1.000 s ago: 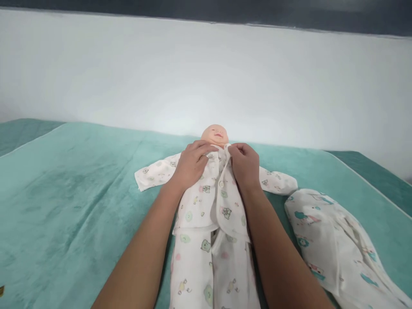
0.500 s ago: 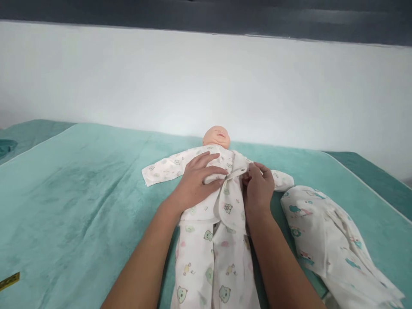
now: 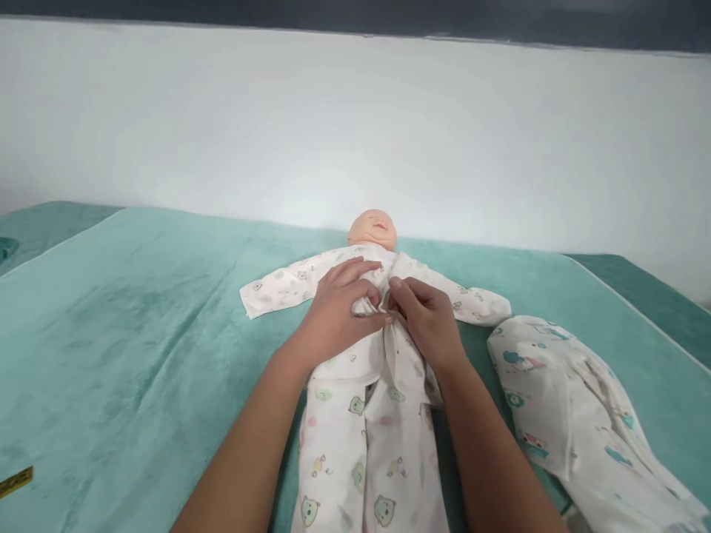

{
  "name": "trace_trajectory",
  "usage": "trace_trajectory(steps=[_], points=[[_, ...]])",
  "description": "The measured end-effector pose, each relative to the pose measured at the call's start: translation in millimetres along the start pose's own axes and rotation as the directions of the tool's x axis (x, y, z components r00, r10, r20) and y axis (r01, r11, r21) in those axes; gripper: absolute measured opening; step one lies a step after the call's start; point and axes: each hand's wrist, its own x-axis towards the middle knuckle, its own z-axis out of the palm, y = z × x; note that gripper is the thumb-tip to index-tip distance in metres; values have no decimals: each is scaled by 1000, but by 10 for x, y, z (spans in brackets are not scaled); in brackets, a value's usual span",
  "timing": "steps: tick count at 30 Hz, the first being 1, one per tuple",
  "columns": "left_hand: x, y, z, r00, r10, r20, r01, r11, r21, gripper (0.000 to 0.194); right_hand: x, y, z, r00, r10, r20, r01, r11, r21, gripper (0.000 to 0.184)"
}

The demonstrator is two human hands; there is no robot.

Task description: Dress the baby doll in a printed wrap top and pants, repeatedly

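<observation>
A baby doll [image 3: 372,226] lies on its back on a teal blanket [image 3: 138,333], dressed in a white printed shirt [image 3: 294,280] and matching printed trousers [image 3: 361,466]. My left hand [image 3: 338,314] rests on the doll's chest, fingers curled and pinching the left edge of the shirt's front opening. My right hand [image 3: 425,318] meets it from the right, fingers pinched on the other front edge. Fingertips of both hands touch at the middle of the chest, and what lies between them is hidden.
A second white printed garment [image 3: 578,414] lies crumpled on the blanket to the right of the doll. A white wall [image 3: 355,133] rises just behind the doll's head. A small yellow tag [image 3: 15,481] shows at the lower left edge.
My right hand has moved left from the doll's side onto the chest and now meets my left hand. The shirt's right front flap has been drawn across toward the middle.
</observation>
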Motion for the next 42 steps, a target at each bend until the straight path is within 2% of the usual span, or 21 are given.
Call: trace_trajectory(steps=[3,6,9,13,16,20,26,30,34,36,39,42], points=[[7,-6,1,999,-20,-29,18,999,-51,14,-3,-32,-117,974,5,228,10,998,-62,33],[11,-2,-28,998,-62,-16,60,994,-86,17,-7,-56,-207,933,45,356,9,989,-148,21],[5,-1,-86,997,-57,56,62,993,-101,17,-11,-59,-243,925,24,380,39,987,-158,16],[-14,-6,-145,989,-24,147,37,995,-90,10,-2,-36,-265,925,8,379,22,997,-75,22],[-20,0,-139,991,-23,133,31,997,-65,2,11,-11,-296,919,23,394,-12,1000,-29,24],[-11,1,-109,996,-15,90,21,997,-74,3,27,17,-330,906,-20,423,11,1000,23,24],[3,-52,-94,998,-21,54,28,990,-136,10,40,33,-297,929,18,370,-53,995,84,26],[7,-82,-78,1000,13,24,-10,989,-149,12,52,49,-272,939,-7,344,-30,994,102,26],[8,-97,-88,998,49,39,-42,985,-170,12,65,82,-262,942,-35,333,-13,990,140,27],[-1,-95,-107,997,37,64,-23,979,-204,11,67,101,-241,956,-25,291,-24,986,163,26],[-22,-84,-129,996,-35,78,59,941,-333,8,68,119,-188,983,15,186,-59,971,231,26],[-24,-104,-128,981,-189,-38,128,786,-605,6,82,127,-154,993,110,40,-117,946,303,23]])
